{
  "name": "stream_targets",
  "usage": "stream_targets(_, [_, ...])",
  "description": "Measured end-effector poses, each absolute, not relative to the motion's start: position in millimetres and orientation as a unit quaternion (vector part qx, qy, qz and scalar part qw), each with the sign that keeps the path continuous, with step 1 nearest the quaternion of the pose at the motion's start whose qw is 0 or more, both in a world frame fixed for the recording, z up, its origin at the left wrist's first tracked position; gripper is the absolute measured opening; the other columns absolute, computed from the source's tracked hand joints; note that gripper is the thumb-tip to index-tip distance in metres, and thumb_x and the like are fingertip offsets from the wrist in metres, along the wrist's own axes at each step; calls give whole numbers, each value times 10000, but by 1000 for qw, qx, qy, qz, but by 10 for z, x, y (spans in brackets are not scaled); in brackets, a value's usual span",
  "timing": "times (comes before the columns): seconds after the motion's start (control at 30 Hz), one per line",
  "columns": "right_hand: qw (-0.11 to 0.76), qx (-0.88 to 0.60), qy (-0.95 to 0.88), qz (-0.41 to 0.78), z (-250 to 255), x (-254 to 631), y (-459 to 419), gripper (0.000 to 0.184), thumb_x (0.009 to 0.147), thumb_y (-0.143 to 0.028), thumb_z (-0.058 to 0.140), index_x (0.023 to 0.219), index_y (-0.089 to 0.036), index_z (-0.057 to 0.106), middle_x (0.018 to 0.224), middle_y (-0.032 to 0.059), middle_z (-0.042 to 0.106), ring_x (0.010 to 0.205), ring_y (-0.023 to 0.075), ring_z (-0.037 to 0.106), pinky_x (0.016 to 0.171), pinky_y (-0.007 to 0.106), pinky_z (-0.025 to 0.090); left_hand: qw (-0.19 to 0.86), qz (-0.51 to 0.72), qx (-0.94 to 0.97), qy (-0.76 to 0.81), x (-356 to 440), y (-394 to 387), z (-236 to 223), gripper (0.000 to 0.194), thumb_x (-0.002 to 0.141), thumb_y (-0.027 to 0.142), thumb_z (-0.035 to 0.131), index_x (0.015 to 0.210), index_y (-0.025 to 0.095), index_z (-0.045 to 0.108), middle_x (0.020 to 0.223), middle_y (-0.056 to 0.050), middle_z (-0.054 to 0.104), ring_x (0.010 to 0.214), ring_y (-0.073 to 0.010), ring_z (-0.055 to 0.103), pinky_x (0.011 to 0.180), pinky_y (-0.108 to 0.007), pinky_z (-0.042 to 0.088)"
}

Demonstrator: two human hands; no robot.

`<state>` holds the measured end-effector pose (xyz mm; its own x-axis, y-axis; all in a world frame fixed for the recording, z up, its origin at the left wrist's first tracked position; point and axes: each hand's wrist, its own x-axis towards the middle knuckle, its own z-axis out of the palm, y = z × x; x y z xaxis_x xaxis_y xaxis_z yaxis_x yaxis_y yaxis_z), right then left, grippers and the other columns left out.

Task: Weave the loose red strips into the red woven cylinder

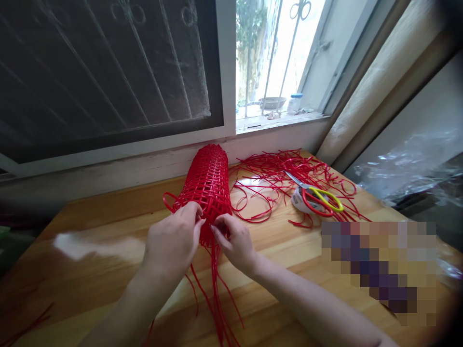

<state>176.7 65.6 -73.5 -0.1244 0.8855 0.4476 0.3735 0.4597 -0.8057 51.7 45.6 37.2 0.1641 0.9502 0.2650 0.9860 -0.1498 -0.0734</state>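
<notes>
A red woven basket tube (209, 179) lies on its side on the wooden table (101, 217), its open end toward me. My left hand (174, 240) grips the near rim of the weave, fingers curled. My right hand (235, 242) pinches a red plastic strand at the same rim, just right of the left hand. Loose red strands (217, 294) hang from the rim toward me between my forearms.
A tangle of red strands (285, 176) lies at the back right of the table. Scissors with red and yellow handles (318, 198) rest on a white roll there. A blurred patch covers the table's right side. A window and sill run behind the table.
</notes>
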Motion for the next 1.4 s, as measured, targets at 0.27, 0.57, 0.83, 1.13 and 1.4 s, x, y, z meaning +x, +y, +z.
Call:
stream_targets(0.27, [463, -474, -657, 361, -731, 1730, 646, 149, 822, -321, 522, 756, -201, 578, 612, -14, 600, 532, 108, 533, 515, 210, 384, 126, -70, -745, -651, 550, 461, 391, 62, 804, 215, 542, 853, 202, 578, 717, -15, 692, 588, -176, 646, 473, -236, 356])
stream_targets(0.57, [484, -419, -548, 538, -689, 1702, 672, 228, 798, -387, 551, 684, -193, 510, 476, -50, 519, 417, 91, 507, 414, 194, 385, 123, -67, -747, -650, 533, 448, 384, 58, 806, 207, 543, 854, 202, 574, 722, -13, 693, 604, -170, 653, 473, -227, 356])
stream_targets(0.83, [479, -447, -545, 523, -699, 1646, 698, 200, 784, -342, 562, 660, -196, 507, 473, -50, 525, 417, 92, 511, 408, 190, 370, 114, -56, -745, -655, 564, 458, 406, 59, 808, 205, 544, 861, 200, 570, 761, -19, 700, 629, -197, 664, 483, -249, 365])
stream_targets(1.13, [478, -466, -584, 462, -698, 1648, 640, 129, 804, -298, 516, 774, -189, 579, 578, -16, 576, 510, 110, 539, 481, 208, 408, 98, -14, -742, -663, 604, 470, 403, 88, 827, 190, 501, 884, 201, 567, 800, -35, 700, 699, -211, 671, 508, -251, 374])
stream_targets(1.4, [459, -496, -632, 379, -689, 1719, 590, 93, 790, -247, 519, 839, -192, 575, 673, -5, 616, 575, 119, 551, 536, 214, 414, 140, -9, -777, -613, 654, 519, 310, 150, 834, 143, 451, 908, 196, 570, 764, -31, 682, 642, -209, 657, 469, -257, 349])
